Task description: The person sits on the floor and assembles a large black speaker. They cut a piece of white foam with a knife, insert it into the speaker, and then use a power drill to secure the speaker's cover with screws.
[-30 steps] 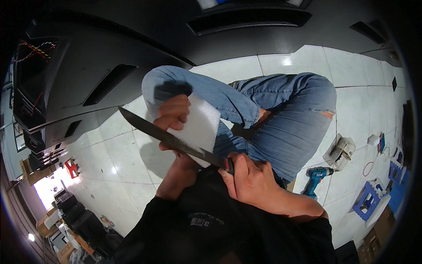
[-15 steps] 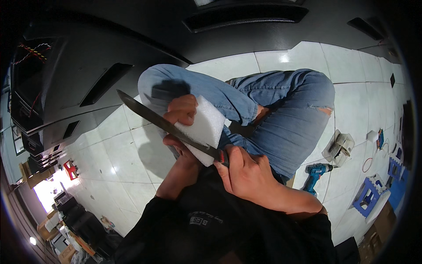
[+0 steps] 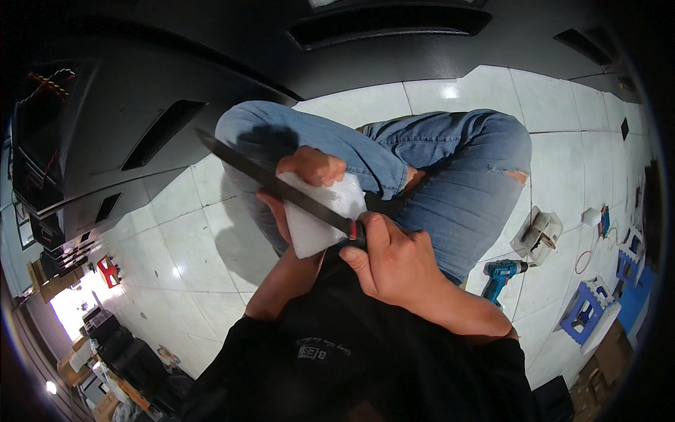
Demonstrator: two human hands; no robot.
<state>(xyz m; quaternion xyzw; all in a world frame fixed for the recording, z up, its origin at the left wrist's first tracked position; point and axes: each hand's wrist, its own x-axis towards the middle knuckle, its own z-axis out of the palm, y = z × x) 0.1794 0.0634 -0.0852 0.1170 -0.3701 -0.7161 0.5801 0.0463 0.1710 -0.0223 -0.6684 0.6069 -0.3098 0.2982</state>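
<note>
since earlier in the head view, the foam block [image 3: 309, 238] has turned, and the knife [image 3: 281, 186] hides part. a teal drill [image 3: 500, 276] lies at right. the left hand [image 3: 311, 166], bent, holds the block over crossed legs [image 3: 464, 204]; the right hand [image 3: 402, 264] grasps the knife. beside the drill, a pale tray [image 3: 527, 240] contains something brownish [image 3: 548, 241].
</note>
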